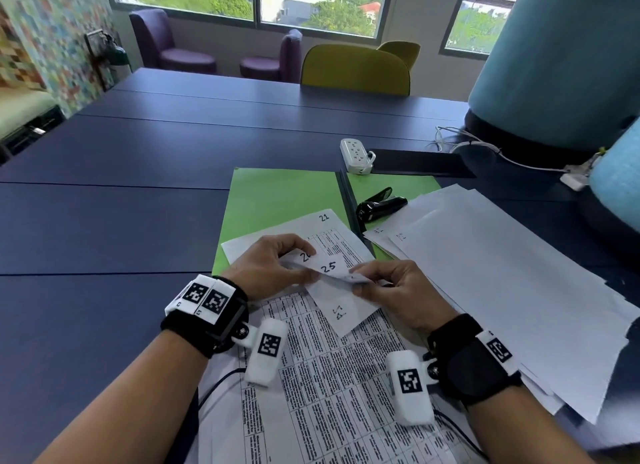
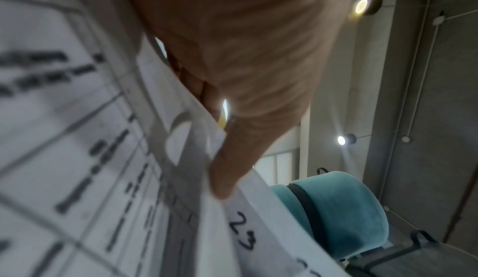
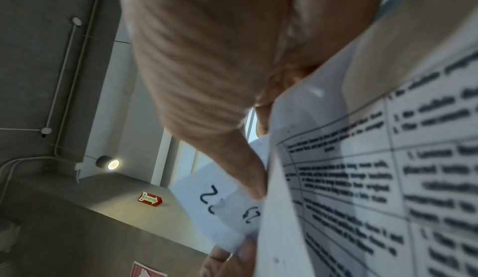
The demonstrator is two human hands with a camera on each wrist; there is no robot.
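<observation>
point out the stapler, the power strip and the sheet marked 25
stapler [image 1: 381, 207], head view, on the middle of its black body.
power strip [image 1: 354, 154], head view, on the middle of its white top face.
sheet marked 25 [image 1: 329, 266], head view, on the handwritten number at its corner.

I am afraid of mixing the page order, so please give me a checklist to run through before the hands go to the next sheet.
1. Left hand pinches the numbered sheets: ok.
2. Right hand pinches the same sheets: ok.
3. Top corner number readable, 25: ok.
4. All numbers in sequence: cannot tell, several are covered.
5. Black stapler lies untouched on the green folder: ok.
6. Loose white stack on the right squared: not ok, its edges splay.
</observation>
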